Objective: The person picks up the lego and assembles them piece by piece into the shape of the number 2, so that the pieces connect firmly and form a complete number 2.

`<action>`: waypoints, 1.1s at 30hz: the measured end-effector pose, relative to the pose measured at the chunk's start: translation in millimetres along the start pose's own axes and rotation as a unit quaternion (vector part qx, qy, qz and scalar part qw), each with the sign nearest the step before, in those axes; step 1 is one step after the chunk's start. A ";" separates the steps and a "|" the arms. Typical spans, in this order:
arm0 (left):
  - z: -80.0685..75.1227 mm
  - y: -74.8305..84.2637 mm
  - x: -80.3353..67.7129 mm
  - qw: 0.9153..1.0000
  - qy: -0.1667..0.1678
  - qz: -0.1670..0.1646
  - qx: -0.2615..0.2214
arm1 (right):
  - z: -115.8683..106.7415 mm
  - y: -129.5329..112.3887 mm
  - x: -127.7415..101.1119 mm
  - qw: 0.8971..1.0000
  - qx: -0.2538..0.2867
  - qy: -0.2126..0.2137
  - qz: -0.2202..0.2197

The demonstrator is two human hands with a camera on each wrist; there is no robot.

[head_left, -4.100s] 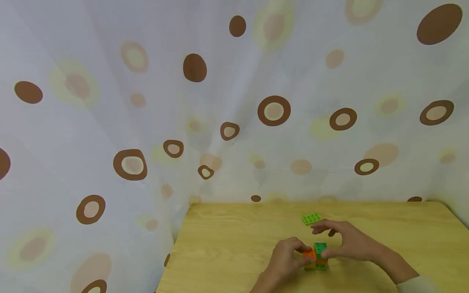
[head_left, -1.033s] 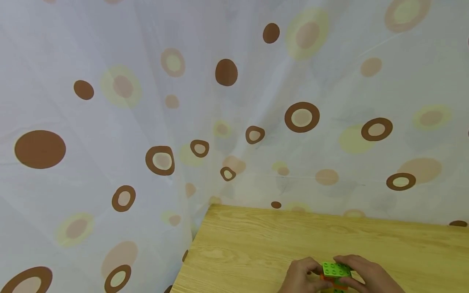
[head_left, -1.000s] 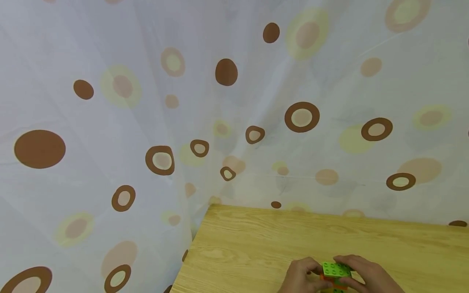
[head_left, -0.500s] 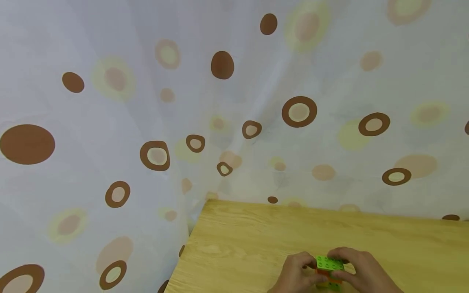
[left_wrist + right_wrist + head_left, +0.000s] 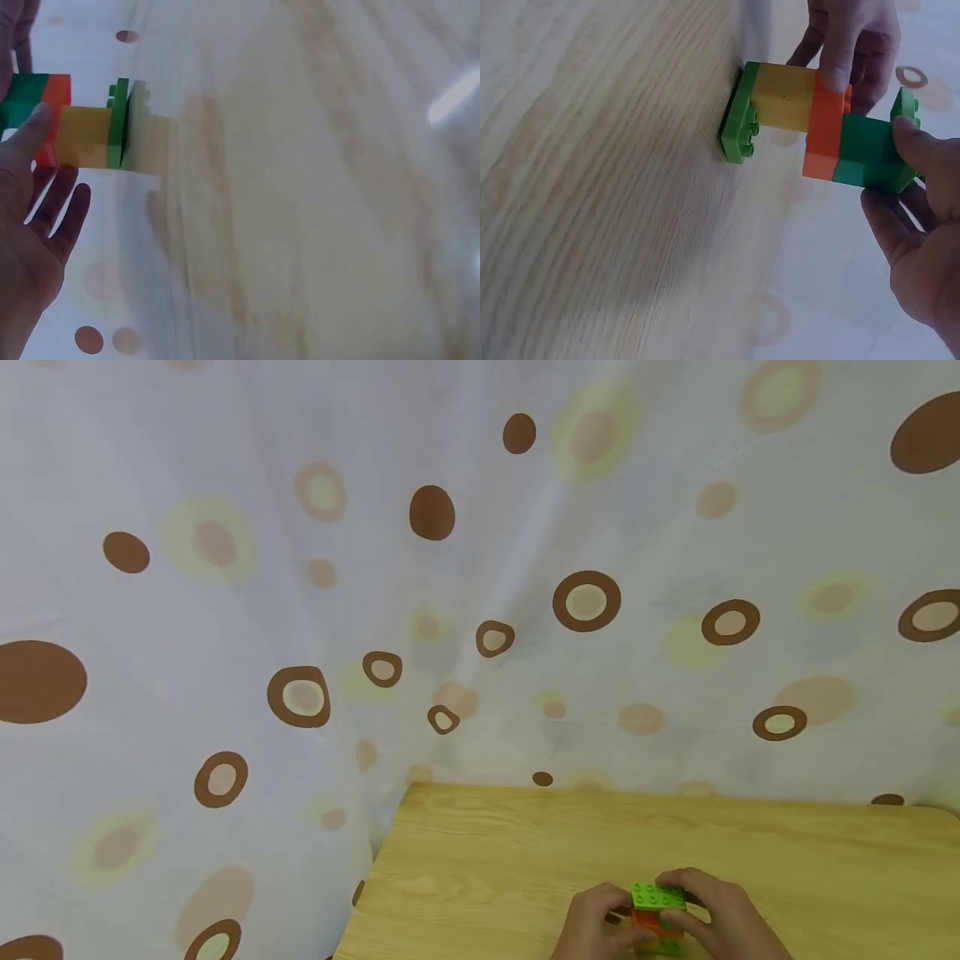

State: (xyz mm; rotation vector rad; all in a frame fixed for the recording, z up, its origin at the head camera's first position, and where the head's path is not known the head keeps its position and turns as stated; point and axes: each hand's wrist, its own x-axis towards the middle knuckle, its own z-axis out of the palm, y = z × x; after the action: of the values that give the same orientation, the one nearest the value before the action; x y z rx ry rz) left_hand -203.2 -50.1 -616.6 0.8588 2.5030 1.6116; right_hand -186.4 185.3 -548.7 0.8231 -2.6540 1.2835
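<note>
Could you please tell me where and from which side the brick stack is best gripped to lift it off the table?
Grip the brick stack at its yellow brick, coming in from two opposite sides. That block's faces are flat and wide and lie just above the green base plate on the table, so it should lift squarely. The orange plate overhangs and is likely a poorer hold.

— Any writing, label or number to read here?
— None. The brick stack (image 5: pixel 817 127), the wooden table (image 5: pixel 487 860) and the spotted curtain (image 5: pixel 300 610) carry no legible text or signs.
</note>
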 end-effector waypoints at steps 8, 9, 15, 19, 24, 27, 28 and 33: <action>2.2 1.8 4.7 0.996 0.006 -0.084 -0.039 | 10.7 19.4 25.5 0.987 0.027 0.039 0.152; 3.4 2.9 5.2 0.993 0.012 -0.105 -0.042 | 13.0 23.0 27.3 0.986 0.025 0.035 0.161; 6.2 3.8 4.5 0.983 0.018 -0.177 -0.037 | 30.7 37.5 31.0 0.974 0.035 0.024 0.221; 7.8 1.3 0.9 0.978 0.004 -0.205 -0.049 | 41.2 42.0 26.9 0.968 0.047 0.013 0.247; 7.6 -0.8 -1.0 0.977 0.007 -0.208 -0.052 | 43.9 39.4 24.6 0.968 0.037 0.023 0.248; 5.3 0.7 -0.8 0.975 0.012 -0.214 -0.056 | 44.4 38.6 26.4 0.967 0.030 0.027 0.250; 4.3 1.8 -0.5 0.974 0.013 -0.217 -0.057 | 44.8 38.7 27.3 0.967 0.027 0.027 0.251; -0.8 4.2 0.5 0.974 0.009 -0.220 -0.060 | 47.7 39.1 31.0 0.968 0.014 0.029 0.248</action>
State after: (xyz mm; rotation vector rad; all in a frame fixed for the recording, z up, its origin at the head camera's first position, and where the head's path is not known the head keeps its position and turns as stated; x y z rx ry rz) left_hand -202.2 -49.2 -612.5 0.2474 2.3520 1.5912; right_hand -225.0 156.0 -598.0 0.1073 -2.9035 1.4073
